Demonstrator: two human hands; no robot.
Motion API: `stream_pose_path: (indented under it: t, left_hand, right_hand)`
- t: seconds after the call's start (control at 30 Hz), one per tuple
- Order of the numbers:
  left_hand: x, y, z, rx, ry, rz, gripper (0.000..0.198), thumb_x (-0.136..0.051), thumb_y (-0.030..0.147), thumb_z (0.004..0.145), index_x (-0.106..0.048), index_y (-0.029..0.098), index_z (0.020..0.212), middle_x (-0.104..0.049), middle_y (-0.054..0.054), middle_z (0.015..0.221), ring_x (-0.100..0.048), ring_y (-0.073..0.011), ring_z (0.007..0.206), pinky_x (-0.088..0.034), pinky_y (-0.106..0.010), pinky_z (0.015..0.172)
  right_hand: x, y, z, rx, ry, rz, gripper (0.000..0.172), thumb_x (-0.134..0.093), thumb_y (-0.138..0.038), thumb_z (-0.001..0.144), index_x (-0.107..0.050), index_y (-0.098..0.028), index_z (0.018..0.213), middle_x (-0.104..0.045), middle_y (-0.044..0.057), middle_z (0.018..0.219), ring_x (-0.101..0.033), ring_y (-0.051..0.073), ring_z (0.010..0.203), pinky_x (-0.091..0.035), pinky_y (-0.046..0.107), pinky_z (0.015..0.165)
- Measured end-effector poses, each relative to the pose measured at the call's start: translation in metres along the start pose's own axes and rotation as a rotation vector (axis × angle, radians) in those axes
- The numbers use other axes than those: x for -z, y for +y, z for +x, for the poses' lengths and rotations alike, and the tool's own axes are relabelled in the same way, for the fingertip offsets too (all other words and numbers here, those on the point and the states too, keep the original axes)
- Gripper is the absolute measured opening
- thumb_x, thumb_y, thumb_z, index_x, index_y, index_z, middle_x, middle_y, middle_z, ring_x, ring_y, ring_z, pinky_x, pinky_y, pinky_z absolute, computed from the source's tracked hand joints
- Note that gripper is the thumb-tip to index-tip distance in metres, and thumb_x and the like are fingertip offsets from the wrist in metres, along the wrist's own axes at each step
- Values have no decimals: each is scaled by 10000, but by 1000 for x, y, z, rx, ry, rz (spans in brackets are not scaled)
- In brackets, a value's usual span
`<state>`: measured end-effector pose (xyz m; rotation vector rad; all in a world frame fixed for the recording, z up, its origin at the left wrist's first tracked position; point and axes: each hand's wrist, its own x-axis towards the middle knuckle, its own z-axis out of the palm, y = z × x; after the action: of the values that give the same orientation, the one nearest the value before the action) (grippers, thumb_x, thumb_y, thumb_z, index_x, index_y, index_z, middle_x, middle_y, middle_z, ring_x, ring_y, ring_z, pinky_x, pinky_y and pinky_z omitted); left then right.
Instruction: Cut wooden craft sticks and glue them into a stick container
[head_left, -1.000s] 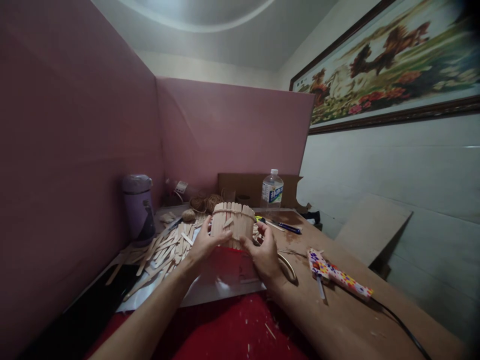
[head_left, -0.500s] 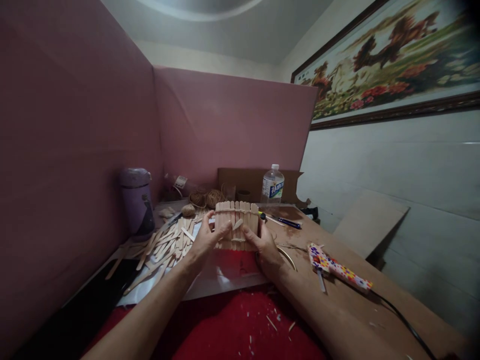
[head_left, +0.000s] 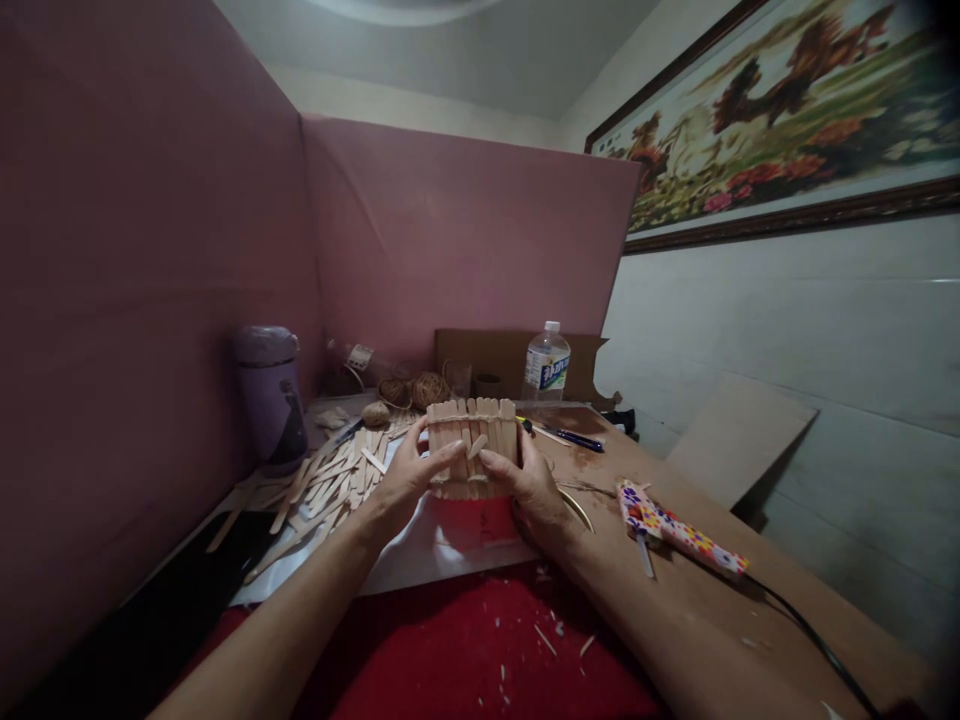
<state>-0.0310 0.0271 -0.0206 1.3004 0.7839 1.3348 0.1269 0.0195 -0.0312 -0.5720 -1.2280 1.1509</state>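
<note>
Between my two hands is a small panel of upright craft sticks (head_left: 472, 412) set side by side, with twine running across its top and bottom. My left hand (head_left: 420, 465) grips its left side, thumb lying over the front. Around the right side my right hand (head_left: 529, 480) is closed, its thumb also on the front face. A short pointed piece of wood (head_left: 478, 446) slants across the middle of the panel, by the thumb tips. The fingers behind the panel are hidden.
Loose craft sticks (head_left: 337, 490) lie heaped at left by a purple flask (head_left: 271, 400). Twine balls (head_left: 429, 388) and a plastic bottle (head_left: 547, 362) stand at the back. On the right lie a pen (head_left: 581, 440) and a flower-patterned glue gun (head_left: 679, 530) with its cord.
The view has shifted slightly. Both hands keep their hold on the stick panel, which is tilted a touch differently; little else differs.
</note>
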Motion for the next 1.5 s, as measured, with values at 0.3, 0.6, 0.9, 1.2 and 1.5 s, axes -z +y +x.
stream_pose_path:
  t: [0.3,0.6,0.9,1.2,1.5]
  left_hand:
    - [-2,1,-1,5,56,-11,639,-759,406,665,-502,212,1217,-632,-127,1146,-624,-255,1028,-517,-352,818]
    - [-7,3,-2,32,115,0,758,-786,439,609,-467,199,1253,-612,-152,1134,-643,-273,952,-538,-343,698]
    - [-7,3,-1,5,109,30,714,-767,433,636,-487,192,1246,-617,-147,1107,-634,-270,964,-534,-351,719]
    - [-6,4,-2,12,102,30,681,-760,421,648,-487,203,1233,-621,-133,1082,-641,-257,932,-528,-342,708]
    - [-8,5,-3,7,118,13,698,-764,416,639,-473,195,1234,-623,-140,1084,-643,-251,896,-525,-343,687]
  right_hand:
    - [-6,-3,-3,-14,26,44,592,-733,-347,695,-505,-230,1228,-632,75,1186,-597,272,1081,-499,435,914]
    - [-2,1,-1,-27,-17,64,597,-726,-324,720,-476,-251,1257,-632,67,1186,-610,267,1067,-514,433,895]
    - [-6,0,-1,-12,45,42,589,-741,-351,686,-516,-221,1216,-645,77,1172,-611,262,1067,-479,438,946]
    - [-7,0,-1,-5,42,48,581,-744,-355,674,-523,-216,1192,-644,81,1169,-606,270,1072,-459,459,963]
    - [-8,-2,-2,-9,53,33,602,-742,-367,672,-514,-209,1206,-633,85,1191,-589,274,1093,-432,469,990]
